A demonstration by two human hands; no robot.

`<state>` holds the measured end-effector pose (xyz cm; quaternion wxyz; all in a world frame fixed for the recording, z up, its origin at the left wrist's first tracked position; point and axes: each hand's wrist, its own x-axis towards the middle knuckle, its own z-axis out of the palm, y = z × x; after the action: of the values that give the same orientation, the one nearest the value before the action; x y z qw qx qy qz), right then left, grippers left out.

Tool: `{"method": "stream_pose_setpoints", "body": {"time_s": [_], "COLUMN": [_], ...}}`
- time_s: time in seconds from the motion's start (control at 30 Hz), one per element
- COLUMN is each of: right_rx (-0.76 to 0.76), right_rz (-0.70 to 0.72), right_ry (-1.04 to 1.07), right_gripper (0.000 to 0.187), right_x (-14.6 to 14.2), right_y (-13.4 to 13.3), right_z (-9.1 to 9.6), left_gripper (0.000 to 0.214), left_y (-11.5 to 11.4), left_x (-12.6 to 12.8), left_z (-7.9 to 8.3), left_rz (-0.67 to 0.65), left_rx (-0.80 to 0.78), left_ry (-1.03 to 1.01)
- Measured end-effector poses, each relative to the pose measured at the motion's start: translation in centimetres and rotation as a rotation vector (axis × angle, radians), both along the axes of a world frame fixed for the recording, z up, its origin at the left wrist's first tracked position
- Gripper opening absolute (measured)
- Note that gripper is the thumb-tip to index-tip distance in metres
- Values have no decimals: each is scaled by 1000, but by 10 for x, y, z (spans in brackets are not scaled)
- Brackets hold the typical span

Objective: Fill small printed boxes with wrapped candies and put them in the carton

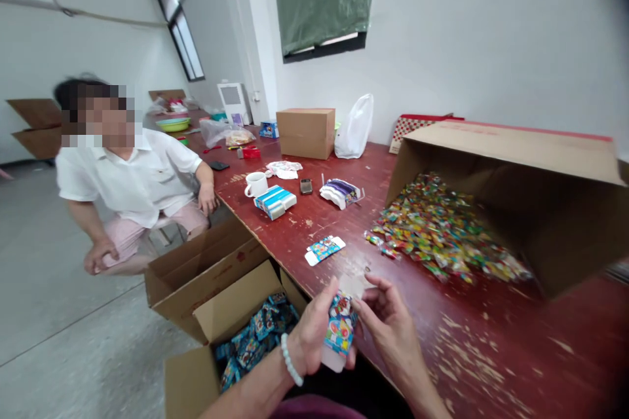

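Clock ref.: hub = small printed box (339,327); 12 = straight ahead. Box pos.: in the hands, at near edge of red table (393,209), tilted, white end flaps out at top & btm.

L hand (314,334): closed round box body; thumb along its L side, fingertips showing at its lower R side. Bead bracelet (291,360) on L wrist.

R hand (393,317): part-open, fingers curled; thumb tip at box's upper R edge, index tip by top flap, gap btwn the two. Firm pinch: can't tell.

Surroundings, approx.:
- 12: flat printed box (325,249) on table, near hands, white flaps out. Further off, same dir.: closed brown carton (305,135).
- 2: large carton (511,139) on its side, open end facing hands; wrapped candies (432,226) spill from it onto table.
- 9: open carton (189,380) below table level, holding blue printed packs (260,330).
- 11: white mug (256,184), blue-and-white pack (275,201) just beside it.
- 10: seated co-worker (132,183), white shirt, one hand on knee.
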<state>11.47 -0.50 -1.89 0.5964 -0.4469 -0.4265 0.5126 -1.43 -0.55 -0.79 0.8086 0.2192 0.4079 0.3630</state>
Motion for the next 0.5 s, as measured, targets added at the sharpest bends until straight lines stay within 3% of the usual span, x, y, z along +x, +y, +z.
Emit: {"method": "stream_pose_setpoints", "body": {"time_s": [0.1, 0.27, 0.5], "right_rx": [-3, 21, 20], "right_rz": [-73, 52, 86], "right_ry": [42, -114, -70], "right_gripper": [46, 31, 34], "right_x": [-5, 1, 6], "right_y": [0, -2, 3], "right_z": [-1, -2, 20], "left_gripper": [62, 61, 62], "left_y": [0, -4, -6], "left_x": [0, 3, 3], "left_z": [4, 7, 7], "left_rz": [0, 66, 50], "left_rx": [-2, 19, 38], "left_ry": [-51, 45, 51]}}
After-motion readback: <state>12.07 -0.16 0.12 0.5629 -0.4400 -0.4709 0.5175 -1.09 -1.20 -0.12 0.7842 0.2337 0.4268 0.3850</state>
